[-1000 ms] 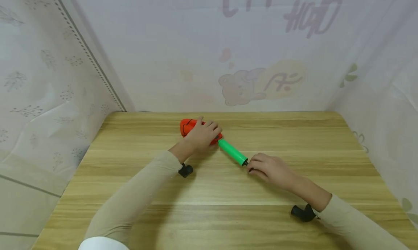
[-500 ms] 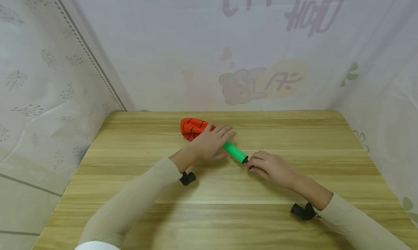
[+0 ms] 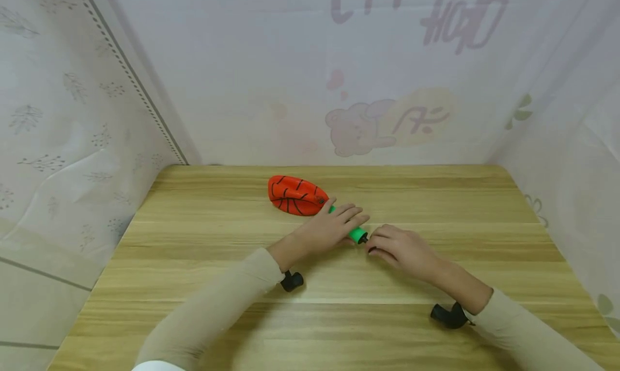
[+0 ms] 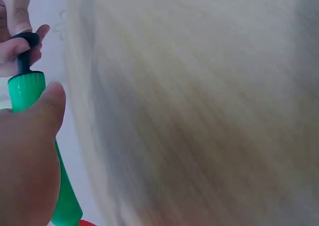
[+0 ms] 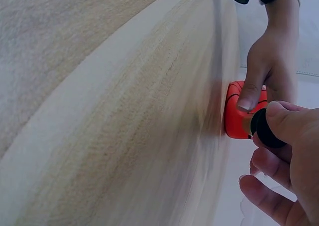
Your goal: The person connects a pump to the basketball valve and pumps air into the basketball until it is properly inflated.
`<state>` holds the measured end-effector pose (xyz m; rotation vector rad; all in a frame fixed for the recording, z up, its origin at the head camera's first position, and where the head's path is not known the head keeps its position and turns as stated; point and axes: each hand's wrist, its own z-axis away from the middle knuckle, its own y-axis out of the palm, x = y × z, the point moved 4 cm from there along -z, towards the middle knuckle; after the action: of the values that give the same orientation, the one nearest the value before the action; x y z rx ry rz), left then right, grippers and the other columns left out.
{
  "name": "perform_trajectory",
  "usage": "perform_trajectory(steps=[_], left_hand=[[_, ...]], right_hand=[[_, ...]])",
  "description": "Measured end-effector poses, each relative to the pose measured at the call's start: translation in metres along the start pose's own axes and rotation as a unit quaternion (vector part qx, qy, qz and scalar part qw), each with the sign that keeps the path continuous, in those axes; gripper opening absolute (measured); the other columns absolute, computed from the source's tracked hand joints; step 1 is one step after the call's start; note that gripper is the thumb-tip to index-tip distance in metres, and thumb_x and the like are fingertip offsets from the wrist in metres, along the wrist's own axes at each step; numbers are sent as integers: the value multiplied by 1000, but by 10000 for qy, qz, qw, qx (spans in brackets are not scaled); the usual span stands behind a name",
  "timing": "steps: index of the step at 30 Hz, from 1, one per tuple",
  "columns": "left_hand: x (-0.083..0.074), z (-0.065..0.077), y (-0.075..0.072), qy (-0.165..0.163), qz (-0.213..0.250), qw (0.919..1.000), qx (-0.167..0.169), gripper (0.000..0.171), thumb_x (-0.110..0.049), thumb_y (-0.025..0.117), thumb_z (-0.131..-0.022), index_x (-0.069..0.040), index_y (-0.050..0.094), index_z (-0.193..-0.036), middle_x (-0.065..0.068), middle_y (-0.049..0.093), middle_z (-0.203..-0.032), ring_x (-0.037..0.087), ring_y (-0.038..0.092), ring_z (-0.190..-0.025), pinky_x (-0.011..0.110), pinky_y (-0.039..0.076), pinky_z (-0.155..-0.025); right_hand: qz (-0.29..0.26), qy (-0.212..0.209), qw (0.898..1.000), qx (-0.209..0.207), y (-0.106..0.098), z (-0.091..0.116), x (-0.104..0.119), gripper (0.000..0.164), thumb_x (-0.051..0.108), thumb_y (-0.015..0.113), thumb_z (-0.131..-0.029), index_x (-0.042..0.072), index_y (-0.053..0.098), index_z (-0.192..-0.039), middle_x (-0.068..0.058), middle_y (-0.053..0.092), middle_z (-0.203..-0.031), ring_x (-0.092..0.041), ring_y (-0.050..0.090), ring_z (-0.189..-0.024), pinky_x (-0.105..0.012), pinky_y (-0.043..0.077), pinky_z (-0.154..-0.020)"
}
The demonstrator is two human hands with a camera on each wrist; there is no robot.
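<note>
A crumpled, half-flat red ball [image 3: 293, 193] with black lines lies toward the back of the table. A green hand pump [image 3: 357, 235] meets its right end. My left hand [image 3: 323, 232] holds the pump's barrel, and in the left wrist view the thumb lies across the green tube [image 4: 66, 198]. My right hand [image 3: 406, 251] pinches the black handle [image 5: 266, 128] at the pump's other end. A short length of black rod shows between barrel and handle. The left fingers hide much of the barrel and its joint with the ball.
The wooden table [image 3: 310, 328] runs back to a pale printed wall sheet [image 3: 252, 80], with more sheets at both sides. A black wrist camera mount [image 3: 450, 315] juts from the right wrist, another black mount [image 3: 292, 280] from the left.
My left hand has slid off the red ball, rightward and toward me, onto the pump's barrel. More of the ball shows. My right hand stays at the handle.
</note>
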<state>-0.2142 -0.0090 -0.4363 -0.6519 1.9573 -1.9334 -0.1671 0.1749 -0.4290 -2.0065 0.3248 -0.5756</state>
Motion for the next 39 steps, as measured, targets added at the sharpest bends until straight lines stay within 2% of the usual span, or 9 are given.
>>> perform_trajectory(steps=[6,13,21,24,35,39], left_hand=[[-5,-3,3,82,-185,9997,119,55,-38,46,-108,-20,33,-158,4,40,-158,23,36,-146,55,24,-119],[-10,-5,4,159,-430,9989,120,35,-18,44,-110,-18,48,-144,1,54,-139,21,46,-133,47,28,-118],[-10,-5,6,225,-619,9978,46,24,-19,42,-110,-18,52,-132,-1,55,-127,19,49,-120,41,37,-107],[-10,-5,7,263,-558,9981,40,23,-18,42,-109,-18,52,-130,-2,54,-124,18,49,-117,40,37,-104],[-8,-10,10,309,-305,9991,31,22,-19,43,-110,-19,51,-131,-3,54,-125,17,49,-117,38,39,-102],[-5,-11,10,236,-399,9988,128,23,-18,45,-109,-19,50,-131,-2,53,-125,17,49,-119,39,38,-104]], right_hand=[[44,-5,10000,-70,0,1,0,16,10,79,-87,14,73,-101,5,66,-101,-9,62,-91,-29,56,-74],[161,-72,9997,-157,-1,1,1,18,9,81,-85,15,74,-100,7,66,-100,-8,62,-90,-26,54,-73],[275,-258,9990,-249,1,2,4,19,10,81,-84,14,73,-101,6,68,-99,-9,62,-88,-25,54,-71],[273,-252,9990,-241,2,4,4,20,11,81,-84,13,74,-103,5,68,-100,-9,63,-88,-26,54,-72],[277,-56,9991,-304,1,14,5,26,8,84,-80,14,73,-103,6,67,-100,-10,62,-89,-28,54,-74],[206,-144,9988,-418,-4,24,7,17,9,80,-85,14,73,-99,7,67,-98,-9,60,-86,-25,53,-72]])
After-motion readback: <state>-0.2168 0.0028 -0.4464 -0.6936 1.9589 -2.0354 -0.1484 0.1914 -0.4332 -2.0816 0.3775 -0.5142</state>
